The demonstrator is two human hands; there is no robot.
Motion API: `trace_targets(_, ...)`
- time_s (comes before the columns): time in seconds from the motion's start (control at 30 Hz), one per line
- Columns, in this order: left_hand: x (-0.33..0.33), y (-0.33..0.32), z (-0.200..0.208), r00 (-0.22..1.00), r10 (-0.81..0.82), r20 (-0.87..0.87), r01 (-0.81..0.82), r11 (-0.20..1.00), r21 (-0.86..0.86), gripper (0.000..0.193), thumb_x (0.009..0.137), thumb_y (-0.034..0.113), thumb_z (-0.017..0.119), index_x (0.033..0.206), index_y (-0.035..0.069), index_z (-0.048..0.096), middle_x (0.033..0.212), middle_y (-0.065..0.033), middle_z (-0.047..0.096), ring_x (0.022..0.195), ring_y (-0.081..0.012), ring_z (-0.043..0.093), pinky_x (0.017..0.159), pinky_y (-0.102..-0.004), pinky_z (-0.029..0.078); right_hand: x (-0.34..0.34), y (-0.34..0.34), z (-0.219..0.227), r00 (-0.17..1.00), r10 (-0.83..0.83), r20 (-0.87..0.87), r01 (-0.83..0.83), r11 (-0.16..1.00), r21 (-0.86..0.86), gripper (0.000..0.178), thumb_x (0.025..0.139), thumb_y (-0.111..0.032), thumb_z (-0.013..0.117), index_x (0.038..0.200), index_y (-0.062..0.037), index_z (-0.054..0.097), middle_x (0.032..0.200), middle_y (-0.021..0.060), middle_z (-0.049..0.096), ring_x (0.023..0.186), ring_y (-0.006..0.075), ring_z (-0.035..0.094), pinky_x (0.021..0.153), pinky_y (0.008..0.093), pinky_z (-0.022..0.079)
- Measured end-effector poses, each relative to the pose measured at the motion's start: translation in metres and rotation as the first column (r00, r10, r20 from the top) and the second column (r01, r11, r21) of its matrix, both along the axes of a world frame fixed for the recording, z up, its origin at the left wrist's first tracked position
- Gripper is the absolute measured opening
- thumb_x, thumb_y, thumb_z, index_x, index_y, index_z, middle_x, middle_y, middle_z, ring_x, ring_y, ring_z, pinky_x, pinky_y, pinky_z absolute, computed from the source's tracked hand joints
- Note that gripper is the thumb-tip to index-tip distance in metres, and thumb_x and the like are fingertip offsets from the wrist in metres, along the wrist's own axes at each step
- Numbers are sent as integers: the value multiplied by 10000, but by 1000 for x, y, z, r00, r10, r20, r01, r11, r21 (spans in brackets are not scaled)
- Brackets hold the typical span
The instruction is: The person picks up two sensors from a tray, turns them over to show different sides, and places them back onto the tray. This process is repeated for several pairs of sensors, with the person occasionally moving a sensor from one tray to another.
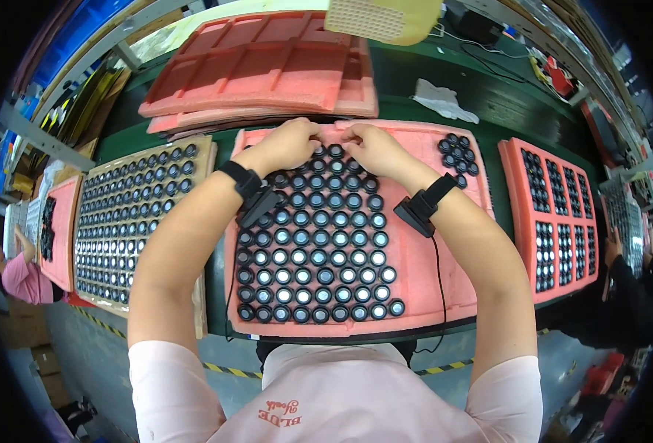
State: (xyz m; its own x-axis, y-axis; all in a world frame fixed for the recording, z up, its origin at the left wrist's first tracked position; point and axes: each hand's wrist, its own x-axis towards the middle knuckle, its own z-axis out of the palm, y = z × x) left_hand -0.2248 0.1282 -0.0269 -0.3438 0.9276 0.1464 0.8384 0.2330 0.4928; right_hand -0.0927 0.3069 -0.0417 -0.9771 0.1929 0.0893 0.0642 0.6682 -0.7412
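On a pink foam tray [433, 273] in front of me stand many small round black parts [320, 238] with shiny pale tops, set in close rows. Both my arms reach across it to its far side. My left hand [295, 142] is curled at the far left end of the rows, fingertips bent down beside the parts. Opposite it, a small gap away, my right hand [374, 150] has its fingers bent inward at the far right end. Whatever either hand pinches is hidden behind its fingers. A loose cluster of the same parts [457, 156] lies in the tray's far right corner.
Left of the tray is a tan tray [142, 221] full of similar parts; to the right, a divided pink tray [555, 221] holds more. Stacked pink foam trays [256, 70] lie beyond, near a white cloth [444, 100]. Other people work at both sides.
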Motion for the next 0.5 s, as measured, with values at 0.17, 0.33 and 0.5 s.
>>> trace_targets(0.17, 27, 12, 32, 1000, -21, 24, 20, 1000, 9, 196, 829, 72, 581, 989, -16, 652, 986, -185, 646, 940, -319, 623, 842, -385, 494, 52, 44, 30, 994, -3, -106, 12, 996, 86, 232, 853, -86, 604, 1042, 41, 650, 938, 142, 691, 852, 210, 665, 804, 307, 521)
trace_targets(0.33, 71, 60, 54, 987, -137, 85, 136, 990, 23, 204, 837, 76, 573, 1001, -15, 652, 989, -183, 659, 927, -292, 641, 814, -361, 506, 142, 109, 63, 955, -272, 117, 285, 952, -112, 195, 871, -106, 615, 994, 39, 655, 884, 109, 673, 798, 159, 647, 743, 267, 507)
trace_targets(0.5, 106, 126, 46, 955, -266, 133, 270, 963, -14, 204, 830, 99, 573, 987, 9, 667, 973, -183, 675, 920, -317, 644, 808, -390, 505, 197, 148, 39, 899, -412, 149, 383, 904, 192, 165, 859, -98, 644, 965, 29, 656, 826, 87, 652, 760, 140, 630, 698, 257, 495)
